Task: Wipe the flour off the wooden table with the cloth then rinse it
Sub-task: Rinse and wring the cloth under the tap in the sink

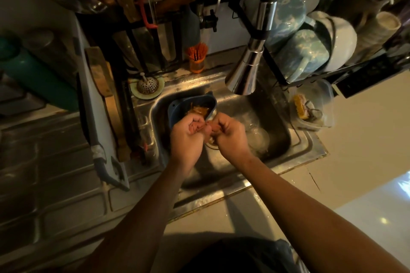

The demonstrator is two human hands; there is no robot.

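Both hands meet over the steel sink: the left hand and right hand are each curled tight round a small pinkish wad that is most likely the cloth, bunched between them as if for wringing. Most of it is hidden inside the fists, so I cannot tell how wet or clean it is. The faucet hangs above and to the right of the hands, and no stream of water is visible, so one risk is a squeeze without a proper rinse, leaving floury paste in the folds. The hands are also directly above the near edge of a blue strainer basket holding orange scraps; a loose grip could drop the cloth into that mess. A clear glass bowl sits in the basin just right of the hands, and a hard twist or sudden jet could splash over the rim onto the pale counter.
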